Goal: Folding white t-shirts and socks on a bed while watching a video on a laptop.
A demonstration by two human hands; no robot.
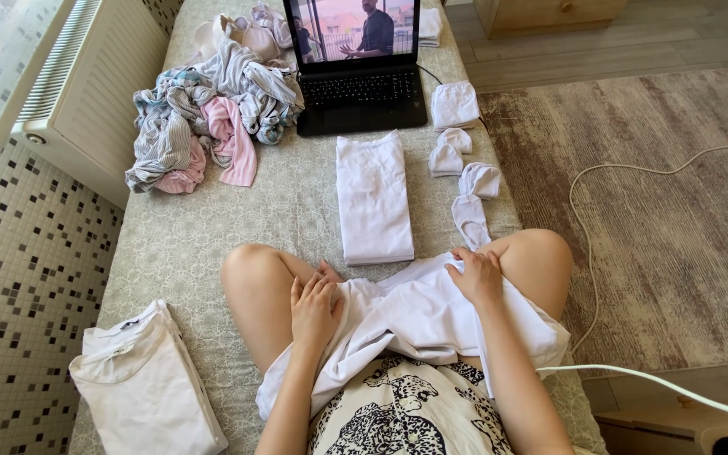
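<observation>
A white garment lies spread over my lap and knees as I sit on a bed. My left hand rests flat on its left part, fingers together. My right hand pinches the cloth near its upper right edge by my right knee. A neatly folded white shirt lies just beyond my knees.
An open laptop stands at the far end. Left of it is a heap of unfolded striped and pink clothes. Folded white socks lie to the right. Another white shirt lies at near left. A white cable crosses the rug.
</observation>
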